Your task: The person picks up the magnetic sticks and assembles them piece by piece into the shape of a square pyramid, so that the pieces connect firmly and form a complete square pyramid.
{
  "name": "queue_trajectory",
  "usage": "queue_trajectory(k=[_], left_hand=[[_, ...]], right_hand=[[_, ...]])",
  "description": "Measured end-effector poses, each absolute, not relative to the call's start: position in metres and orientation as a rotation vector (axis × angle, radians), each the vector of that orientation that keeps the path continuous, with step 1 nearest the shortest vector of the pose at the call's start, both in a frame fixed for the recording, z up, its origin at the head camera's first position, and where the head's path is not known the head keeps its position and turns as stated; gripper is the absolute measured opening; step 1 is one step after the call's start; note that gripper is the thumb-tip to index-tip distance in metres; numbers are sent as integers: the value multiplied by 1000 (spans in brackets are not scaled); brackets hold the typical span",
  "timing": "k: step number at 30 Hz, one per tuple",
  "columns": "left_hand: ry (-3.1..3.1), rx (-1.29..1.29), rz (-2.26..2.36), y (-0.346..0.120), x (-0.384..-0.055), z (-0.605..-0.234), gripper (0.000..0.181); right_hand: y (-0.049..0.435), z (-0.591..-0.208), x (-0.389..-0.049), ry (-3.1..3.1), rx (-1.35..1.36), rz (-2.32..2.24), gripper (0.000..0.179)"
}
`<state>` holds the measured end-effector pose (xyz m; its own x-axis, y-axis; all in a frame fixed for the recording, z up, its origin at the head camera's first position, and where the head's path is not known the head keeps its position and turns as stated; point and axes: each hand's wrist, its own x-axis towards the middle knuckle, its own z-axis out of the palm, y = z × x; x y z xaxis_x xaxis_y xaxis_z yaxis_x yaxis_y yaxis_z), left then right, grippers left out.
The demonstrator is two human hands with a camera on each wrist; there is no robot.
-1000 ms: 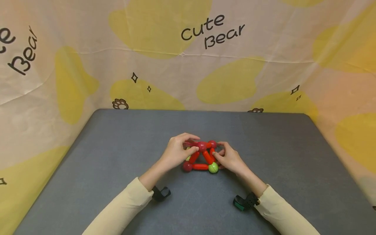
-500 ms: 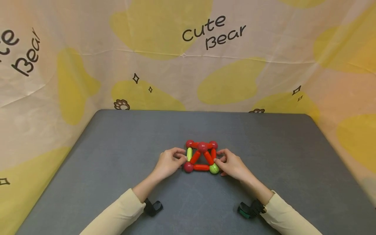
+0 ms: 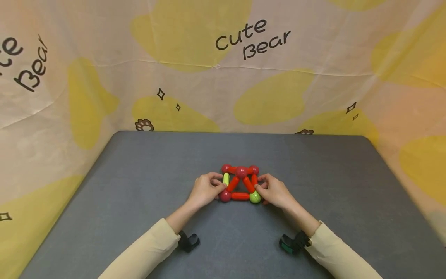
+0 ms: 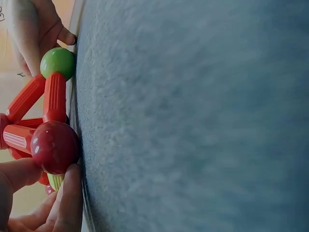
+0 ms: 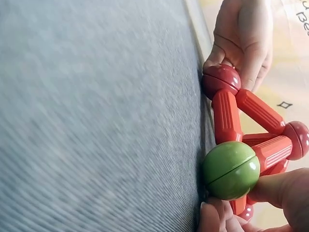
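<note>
A pyramid-shaped frame of magnetic building rods and balls (image 3: 240, 196) stands on the table, with a dark red ball (image 3: 241, 172) at its top. Most rods are red; one light green rod (image 3: 226, 179) forms the left side. My left hand (image 3: 206, 188) pinches the front-left corner, thumb and fingers about the dark red ball (image 4: 55, 147) there. At the front-right corner my right hand (image 3: 275, 190) holds the frame by the green ball (image 5: 231, 170), thumb on one side and fingertips on the other. The fingers behind the frame are partly hidden in the head view.
The frame stands near the middle of a dark grey table (image 3: 167, 155). Cloth printed with yellow patches (image 3: 275, 97) hangs behind and beside the table. Black straps (image 3: 189, 242) are on both wrists, below cream sleeves.
My left hand has left the back-left part of the frame and come round to its front-left corner. The frame has shifted slightly away from me. My right hand stays at the green ball.
</note>
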<state>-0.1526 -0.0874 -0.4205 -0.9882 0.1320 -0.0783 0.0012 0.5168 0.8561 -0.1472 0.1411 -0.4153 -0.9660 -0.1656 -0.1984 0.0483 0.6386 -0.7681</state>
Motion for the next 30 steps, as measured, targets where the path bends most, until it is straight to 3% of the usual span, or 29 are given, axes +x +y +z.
queue_trajectory(k=[18, 30], left_hand=[[2645, 37, 1480, -79, -193, -421, 30], [2619, 12, 1525, -79, -202, -420, 31]], right_hand=[[144, -414, -186, 2633, -65, -1201, 37], [143, -413, -195, 2619, -18, -1226, 37]])
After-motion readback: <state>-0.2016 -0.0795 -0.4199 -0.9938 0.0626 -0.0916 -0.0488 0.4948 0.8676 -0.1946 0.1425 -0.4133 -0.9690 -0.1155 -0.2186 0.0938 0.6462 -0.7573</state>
